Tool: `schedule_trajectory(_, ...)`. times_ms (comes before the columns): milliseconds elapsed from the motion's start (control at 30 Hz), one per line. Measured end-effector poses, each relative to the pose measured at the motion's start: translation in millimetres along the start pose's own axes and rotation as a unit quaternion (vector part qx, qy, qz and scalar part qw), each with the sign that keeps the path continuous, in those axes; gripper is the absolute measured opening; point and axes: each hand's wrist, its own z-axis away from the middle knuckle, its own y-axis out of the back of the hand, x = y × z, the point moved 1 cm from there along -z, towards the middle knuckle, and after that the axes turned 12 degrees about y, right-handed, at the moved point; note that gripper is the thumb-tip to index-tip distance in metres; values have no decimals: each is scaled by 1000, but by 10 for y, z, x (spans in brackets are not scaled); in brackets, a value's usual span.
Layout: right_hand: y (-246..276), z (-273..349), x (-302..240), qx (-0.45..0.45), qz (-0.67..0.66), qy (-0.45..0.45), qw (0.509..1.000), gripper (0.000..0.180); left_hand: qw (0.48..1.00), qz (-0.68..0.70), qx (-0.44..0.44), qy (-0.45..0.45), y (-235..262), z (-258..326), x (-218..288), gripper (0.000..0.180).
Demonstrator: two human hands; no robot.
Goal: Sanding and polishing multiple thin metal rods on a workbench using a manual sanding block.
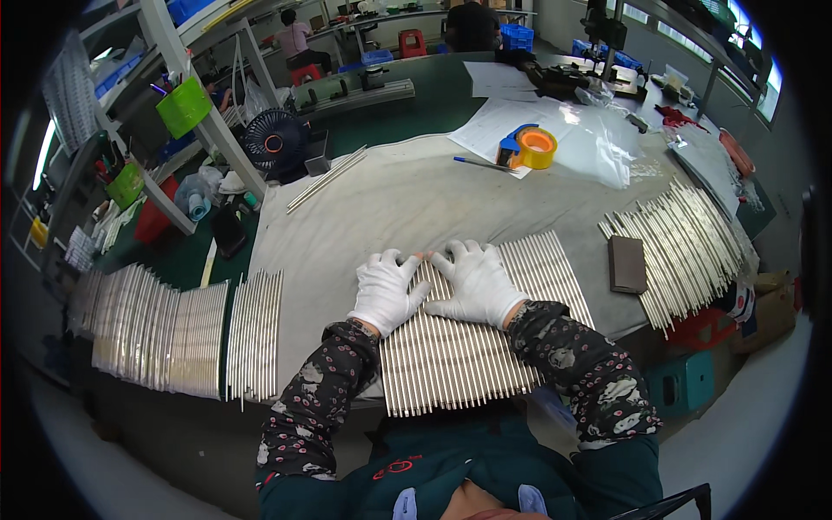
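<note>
A row of thin, shiny metal rods lies side by side at the front edge of the cloth-covered table. Both my hands wear white gloves and rest on the far part of this row. My left hand lies on its left side, fingers stretched forward and apart. Beside it, my right hand is spread, its thumb pointing toward the left hand. The palms cover some of the rods beneath. More rods continue to the right of my right hand and under my right forearm.
Wrapped rod bundles and loose rods lie at left. On the right are more rods with a dark brown block. Farther back are a tape dispenser, a blue pen, plastic bags and a small fan.
</note>
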Motion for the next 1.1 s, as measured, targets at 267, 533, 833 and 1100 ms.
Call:
schedule_trajectory(267, -31, 86, -79, 17, -11, 2, 1000, 79, 999, 15, 28, -14, -55, 131, -35, 52)
schedule_trajectory(533, 32, 366, -272, -6, -53, 18, 998, 83, 998, 36, 30, -33, 37, 483, 29, 55)
schedule_trajectory(833, 314, 1408, -330, 235, -196, -5, 952, 46, 981, 113, -34, -152, 362, 776, -389, 90)
schedule_trajectory(1100, -220, 2144, -469, -87, -713, -269, 642, 51, 937, 45, -138, -317, 532, 1086, -221, 83)
